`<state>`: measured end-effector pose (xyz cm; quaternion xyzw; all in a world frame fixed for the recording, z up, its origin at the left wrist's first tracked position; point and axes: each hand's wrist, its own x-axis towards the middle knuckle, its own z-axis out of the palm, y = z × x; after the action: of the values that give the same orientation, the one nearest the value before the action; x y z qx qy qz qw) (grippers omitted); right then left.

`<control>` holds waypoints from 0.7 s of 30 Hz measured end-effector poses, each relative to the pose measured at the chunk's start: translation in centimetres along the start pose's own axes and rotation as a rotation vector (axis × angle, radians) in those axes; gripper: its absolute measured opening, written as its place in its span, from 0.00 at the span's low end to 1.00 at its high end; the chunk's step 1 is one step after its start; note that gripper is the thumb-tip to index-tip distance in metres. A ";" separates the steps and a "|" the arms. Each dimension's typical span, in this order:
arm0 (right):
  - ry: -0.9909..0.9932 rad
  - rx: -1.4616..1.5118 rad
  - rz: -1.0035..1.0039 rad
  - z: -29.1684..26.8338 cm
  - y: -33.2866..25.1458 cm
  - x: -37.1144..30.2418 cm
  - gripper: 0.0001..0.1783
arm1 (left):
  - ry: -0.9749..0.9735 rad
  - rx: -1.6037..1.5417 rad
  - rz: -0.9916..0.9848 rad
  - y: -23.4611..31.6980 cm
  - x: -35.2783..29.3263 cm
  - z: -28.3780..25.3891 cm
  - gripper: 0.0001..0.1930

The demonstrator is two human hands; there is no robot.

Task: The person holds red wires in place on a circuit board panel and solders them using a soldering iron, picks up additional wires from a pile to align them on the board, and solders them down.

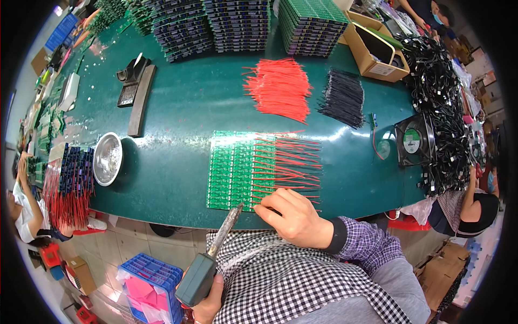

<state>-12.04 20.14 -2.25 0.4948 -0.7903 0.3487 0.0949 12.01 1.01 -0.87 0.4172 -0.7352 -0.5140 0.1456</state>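
Observation:
My left hand is wrapped round the dark handle of a soldering iron at the lower middle. The iron slants up and its tip meets the near edge of a green circuit board panel, which lies flat on the table. Many thin red wires run rightward from the panel's right-hand column, side by side. Over the panel's near right corner, my right hand is closed in a pinch on a red wire, mostly hidden by the fingers, just right of the iron's tip.
Beyond the panel lie piles of loose red wires and black wires. Stacked boards and a cardboard box stand at the back. A metal bowl is left; a black fan and black cables are right.

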 end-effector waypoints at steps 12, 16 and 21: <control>0.036 -0.009 0.091 -0.2 -0.7 -0.2 0.14 | -0.256 0.152 0.160 1.2 1.2 -0.9 0.23; 0.026 0.014 0.133 0.5 -0.8 0.1 0.12 | -0.239 0.167 0.215 1.4 1.0 -0.7 0.23; 0.130 0.083 0.171 1.0 -0.7 0.4 0.07 | -0.250 0.231 0.199 2.1 1.0 -0.3 0.21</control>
<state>-11.44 19.04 -2.53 0.4053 -0.8067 0.4193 0.0954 10.69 0.31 0.89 0.2893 -0.8392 -0.4572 0.0546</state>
